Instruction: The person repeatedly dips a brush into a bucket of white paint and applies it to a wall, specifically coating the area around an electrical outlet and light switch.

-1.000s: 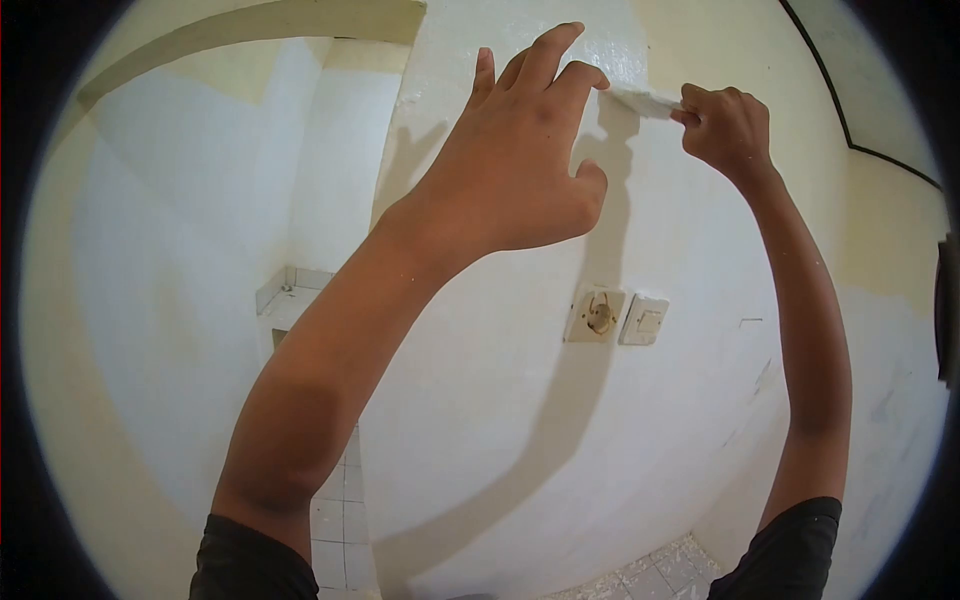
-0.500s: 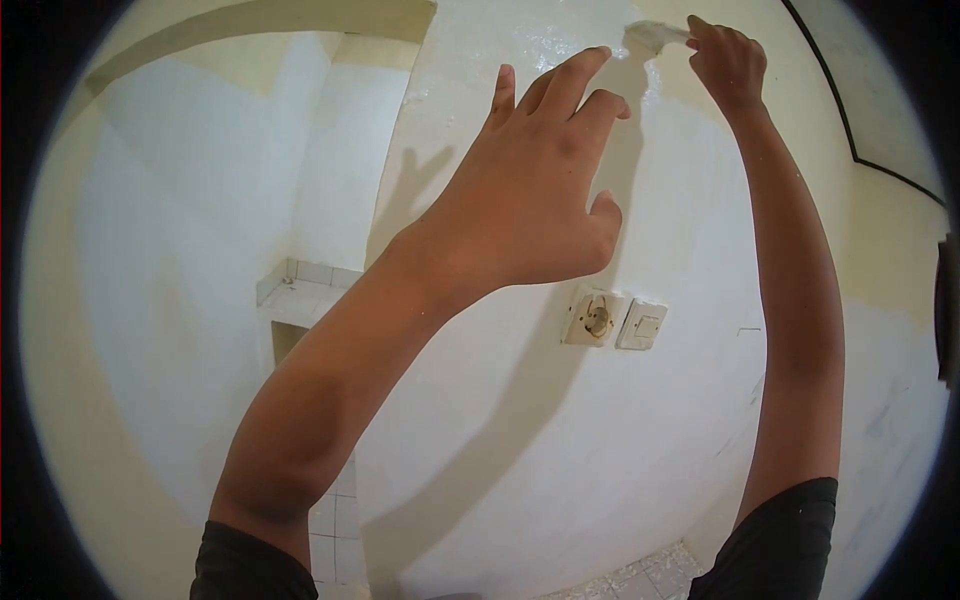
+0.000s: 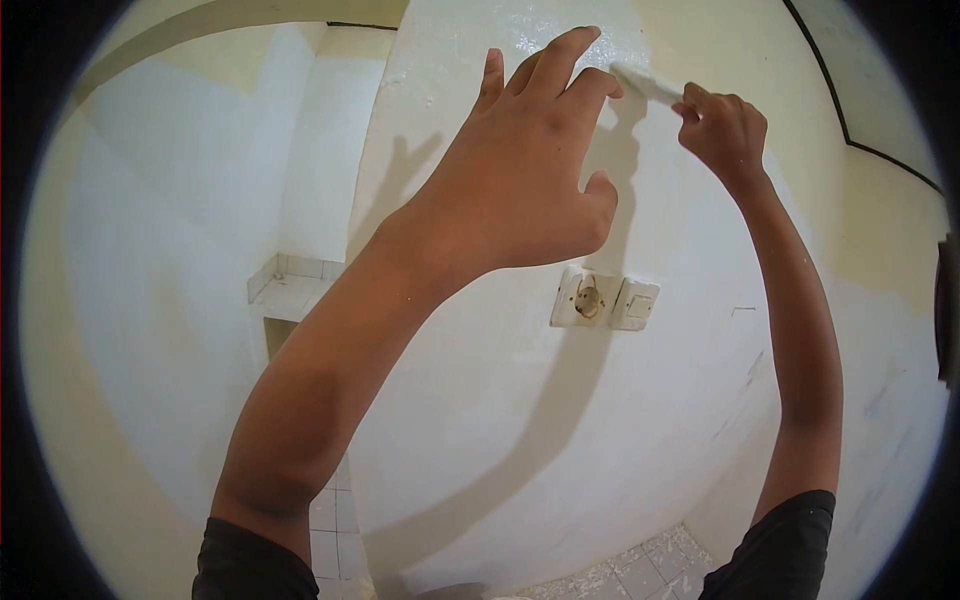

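Observation:
My right hand (image 3: 725, 135) is closed round a pale, flat paintbrush (image 3: 648, 85), its head angled up and left against the wall (image 3: 480, 400). Wet, glossy streaks shine on the wall just above and left of the brush head. My left hand (image 3: 545, 165) is raised before the wall at the middle of the view, fingers spread and slightly bent, holding nothing. Its index fingertip overlaps the wall close to the brush in this view. A shadow of my left arm falls across the white surface.
Below my left hand, a wall socket (image 3: 585, 297) with a stained centre sits beside a light switch (image 3: 635, 304). A tiled ledge (image 3: 290, 298) lies left, behind my forearm. White flecks dot the floor tiles (image 3: 640, 575). Cream patches border the white areas.
My right hand has moved down with the paintbrush, whose head now lies lower and slightly left on the wall. My left hand stays spread. The view has shifted slightly.

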